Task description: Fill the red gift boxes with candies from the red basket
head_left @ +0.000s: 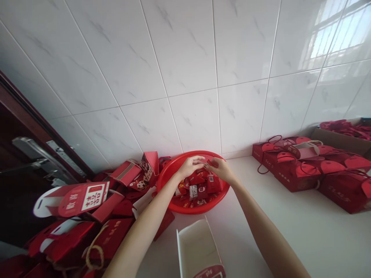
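Note:
Both my hands meet over the far half of a red plastic basket (171, 206) with a mesh wall. My left hand (189, 166) curls its fingers toward the right one, and whatever lies in them is too small to make out. At my right hand (220, 169) the fingers are pinched together, with a small patterned bit showing at their tips that I cannot name. Below them, small wrapped packets (202, 189), mostly red, fill the basket's bottom. Nearer to me an open carton (199, 247), white inside and red outside, stands between my forearms.
Red gift boxes (118, 235), some with rope handles, are heaped at the left beside a dark door with a metal handle (31, 150). More red boxes (301, 170) stand on the white counter (261, 216) at the right. Behind them is a cardboard box (339, 139). A tiled wall (194, 116) bounds the back.

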### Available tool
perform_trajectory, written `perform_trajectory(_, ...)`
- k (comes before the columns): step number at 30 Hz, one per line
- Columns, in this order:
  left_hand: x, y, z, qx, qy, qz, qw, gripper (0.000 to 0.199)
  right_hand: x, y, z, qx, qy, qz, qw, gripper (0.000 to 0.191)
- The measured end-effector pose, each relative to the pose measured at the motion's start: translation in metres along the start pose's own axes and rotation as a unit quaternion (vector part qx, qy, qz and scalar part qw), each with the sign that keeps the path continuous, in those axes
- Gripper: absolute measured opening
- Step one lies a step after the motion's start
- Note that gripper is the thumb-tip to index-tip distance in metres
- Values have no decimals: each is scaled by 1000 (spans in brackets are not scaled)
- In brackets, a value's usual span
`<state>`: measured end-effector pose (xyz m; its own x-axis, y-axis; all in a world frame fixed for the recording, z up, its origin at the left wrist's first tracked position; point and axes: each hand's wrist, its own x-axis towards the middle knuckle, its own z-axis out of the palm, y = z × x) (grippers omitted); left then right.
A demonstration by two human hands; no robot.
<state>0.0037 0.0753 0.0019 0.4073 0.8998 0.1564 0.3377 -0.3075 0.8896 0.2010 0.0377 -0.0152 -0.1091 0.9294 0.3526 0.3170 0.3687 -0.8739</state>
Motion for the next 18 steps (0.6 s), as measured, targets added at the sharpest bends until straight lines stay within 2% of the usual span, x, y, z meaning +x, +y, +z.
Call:
perform_trajectory(3,17,-8,-6,71,41,-16,996,27,2,3,-1,53,26,-1,998,31)
perform_trajectory(6,31,-18,-10,133,40,-46,989,18,1,3,-2,109,24,19,994,27)
perform_trajectory(8,34,-25,-8,183,24,-69,980,13,1,3,-1,131,22,30,991,25)
perform_trajectory(12,29,-32,3,258,-46,-106,959,8,1,1,0,147,20,38,988,21)
perform_trajectory(15,25,-31,9,279,-78,-108,951,12,1,-3,-1,170,24,39,984,23)
perform_trajectory(18,24,-29,12,277,-93,-99,951,6,-3,-12,1,242,29,54,968,26)
